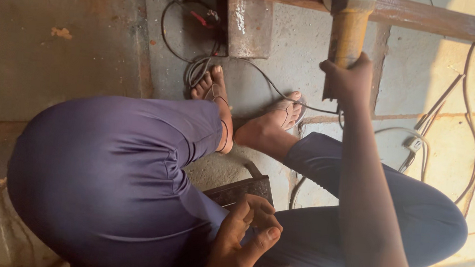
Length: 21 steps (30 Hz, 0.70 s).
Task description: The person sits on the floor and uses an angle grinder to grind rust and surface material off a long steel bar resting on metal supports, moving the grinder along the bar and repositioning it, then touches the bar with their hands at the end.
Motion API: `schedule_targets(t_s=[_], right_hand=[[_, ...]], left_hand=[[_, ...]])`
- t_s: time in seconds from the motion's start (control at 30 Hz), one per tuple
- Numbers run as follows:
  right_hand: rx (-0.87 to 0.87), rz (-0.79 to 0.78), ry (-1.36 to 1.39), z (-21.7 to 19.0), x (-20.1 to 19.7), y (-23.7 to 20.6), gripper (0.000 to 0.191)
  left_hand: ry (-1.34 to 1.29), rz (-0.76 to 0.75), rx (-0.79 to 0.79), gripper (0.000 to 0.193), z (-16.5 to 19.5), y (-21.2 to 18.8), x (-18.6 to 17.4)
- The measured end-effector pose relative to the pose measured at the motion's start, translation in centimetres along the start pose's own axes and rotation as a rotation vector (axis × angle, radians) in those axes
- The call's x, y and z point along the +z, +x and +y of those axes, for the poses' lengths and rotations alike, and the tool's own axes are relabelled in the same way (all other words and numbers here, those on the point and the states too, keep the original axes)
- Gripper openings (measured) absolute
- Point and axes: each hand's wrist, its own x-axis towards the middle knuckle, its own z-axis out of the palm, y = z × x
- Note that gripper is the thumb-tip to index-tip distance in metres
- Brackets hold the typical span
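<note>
Right hand (348,74) clenched on mallet (348,28) at the bar (431,16); left hand (242,240) loose, empty, below it. Hold the handle firm, strike square.

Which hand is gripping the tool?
The right hand, arm stretched forward, is wrapped around the yellowish tool handle at the rusty bar. The left hand rests by the lap, holding nothing.
</note>
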Motion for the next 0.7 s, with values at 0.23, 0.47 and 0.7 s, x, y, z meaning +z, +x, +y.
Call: schedule_targets(t_s=[0.23, 0.47, 0.7], right_hand=[[0.163, -0.072, -0.010, -6.2, 3.2, -4.0, 0.050], [0.083, -0.077, -0.074, -13.9, 9.7, -8.3, 0.053], [-0.041, -0.129, -0.057, -18.8, 15.8, -8.4, 0.059]], left_hand=[[-0.180, 0.025, -0.033, 0.027, 1.5, -1.1, -3.0], [-0.201, -0.064, -0.041, 0.030, 2.2, -1.4, -4.5], [-0.310, 0.020, 0.051, 0.031, 3.0, -1.5, -5.6]])
